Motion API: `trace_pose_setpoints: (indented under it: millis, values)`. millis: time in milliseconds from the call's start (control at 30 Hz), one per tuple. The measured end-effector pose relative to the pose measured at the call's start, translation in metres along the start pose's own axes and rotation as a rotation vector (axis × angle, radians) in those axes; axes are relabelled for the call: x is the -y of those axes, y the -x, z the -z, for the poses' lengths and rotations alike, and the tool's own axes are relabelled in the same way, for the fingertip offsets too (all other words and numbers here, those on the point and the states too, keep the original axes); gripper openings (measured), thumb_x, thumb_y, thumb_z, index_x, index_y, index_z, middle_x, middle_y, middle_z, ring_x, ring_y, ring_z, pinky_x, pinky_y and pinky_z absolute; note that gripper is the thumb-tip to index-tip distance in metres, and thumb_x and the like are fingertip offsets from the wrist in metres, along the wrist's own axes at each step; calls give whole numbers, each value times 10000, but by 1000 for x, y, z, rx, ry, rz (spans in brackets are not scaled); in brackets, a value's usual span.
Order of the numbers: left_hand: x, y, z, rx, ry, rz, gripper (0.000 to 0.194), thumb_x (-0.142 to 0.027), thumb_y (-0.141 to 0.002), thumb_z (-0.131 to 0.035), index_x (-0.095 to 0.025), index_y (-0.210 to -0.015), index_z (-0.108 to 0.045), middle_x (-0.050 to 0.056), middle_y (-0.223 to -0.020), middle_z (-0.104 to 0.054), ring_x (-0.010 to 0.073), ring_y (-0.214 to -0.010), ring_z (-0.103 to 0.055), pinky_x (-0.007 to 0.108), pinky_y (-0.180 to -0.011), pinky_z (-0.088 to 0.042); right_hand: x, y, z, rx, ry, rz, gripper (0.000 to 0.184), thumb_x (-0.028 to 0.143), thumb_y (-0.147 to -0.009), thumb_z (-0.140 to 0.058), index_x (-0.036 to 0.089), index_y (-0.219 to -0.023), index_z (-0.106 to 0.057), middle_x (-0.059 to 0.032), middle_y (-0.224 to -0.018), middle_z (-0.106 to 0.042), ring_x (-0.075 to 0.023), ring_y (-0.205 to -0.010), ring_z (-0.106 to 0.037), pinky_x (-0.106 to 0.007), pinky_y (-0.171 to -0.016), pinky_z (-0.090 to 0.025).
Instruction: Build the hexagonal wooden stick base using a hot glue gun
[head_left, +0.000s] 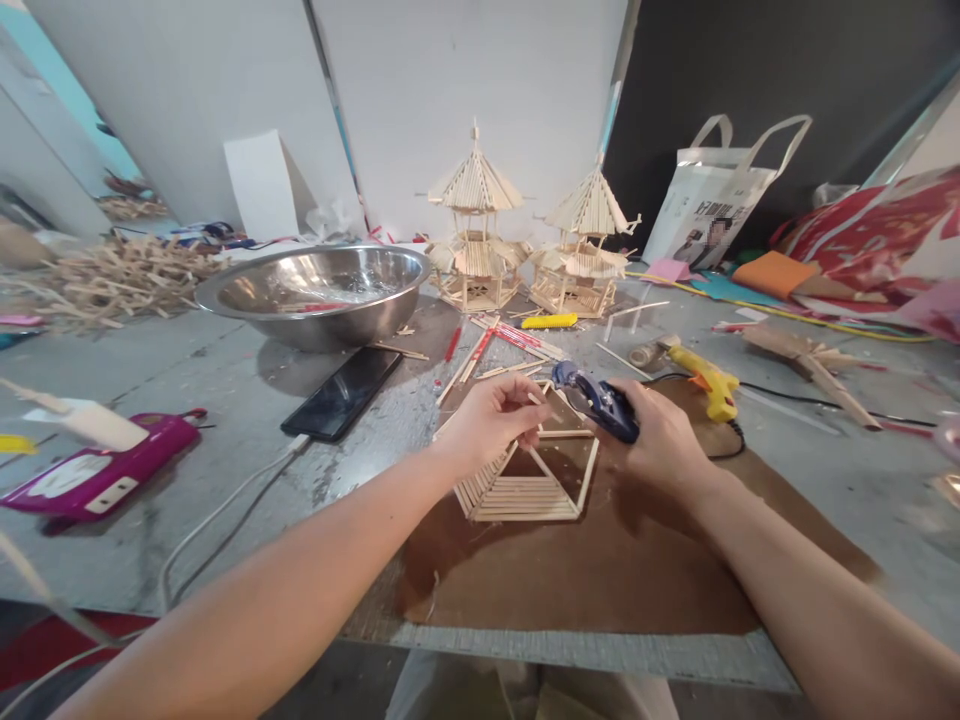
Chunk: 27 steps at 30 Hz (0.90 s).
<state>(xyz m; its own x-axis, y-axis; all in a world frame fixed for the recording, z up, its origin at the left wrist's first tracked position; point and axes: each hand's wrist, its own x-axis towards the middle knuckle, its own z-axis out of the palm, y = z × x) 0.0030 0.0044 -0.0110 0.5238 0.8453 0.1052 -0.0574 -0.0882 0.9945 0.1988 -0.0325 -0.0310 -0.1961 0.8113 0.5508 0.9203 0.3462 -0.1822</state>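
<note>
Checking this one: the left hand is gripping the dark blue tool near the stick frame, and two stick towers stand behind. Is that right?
Not quite: the head view shows the right hand gripping the dark blue tool, near the stick frame, with two stick towers standing behind.

navy hand tool [606, 405], pale tan stick frame [525, 498], brown mat [600, 590], yellow-and-orange glue gun [709, 384], yellow box cutter [550, 321], magenta power strip [154, 450], white tote [694, 200] with dark print
</note>
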Motion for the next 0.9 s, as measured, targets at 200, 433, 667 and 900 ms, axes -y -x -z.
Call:
trace_pose_setpoints:
  millis: [200, 433, 667, 900]
  values:
    - [0, 2, -3, 25, 132, 73, 173, -215, -652, -583, -130, -749, -468, -16, -563, -568, 101, -503, -567, 233, -491, -468, 10, 3, 2, -19, -43, 123, 364, 310, -669, -496, 168, -1002, -456, -69, -913, -604, -184, -766, -558, -291, -686, -415]
    - [2, 3, -5, 105, 213, 160, 214, -249, -647, -586, -117, -779, -483, 18, -657, -585, 119, -537, -582, 248, -495, -475, 5, 3, 1, -47, 8, 193, 357, 299, -678, -487, 155, -1003, -454, -82, -914, -607, -189, -773, -560, -294, -687, -416]
    - [-3, 4, -3, 117, -192, 135, 146, -258, -649, -566, -126, -687, -516, -38, -534, -518, 31, -398, -437, 153, -378, -350, 2, 3, 6, -66, 0, 212, 372, 312, -657, -499, 153, -989, -448, -91, -916, -599, -200, -759, -555, -308, -675, -414]
    - [-14, 6, -4, 266, -421, 121, 86, -86, -613, -494, -144, -664, -531, -66, -482, -487, 32, -396, -399, 140, -366, -319, 11, 2, 9, 2, -29, 328, 383, 307, -641, -501, 146, -983, -438, -85, -866, -602, -194, -760, -546, -305, -690, -399]
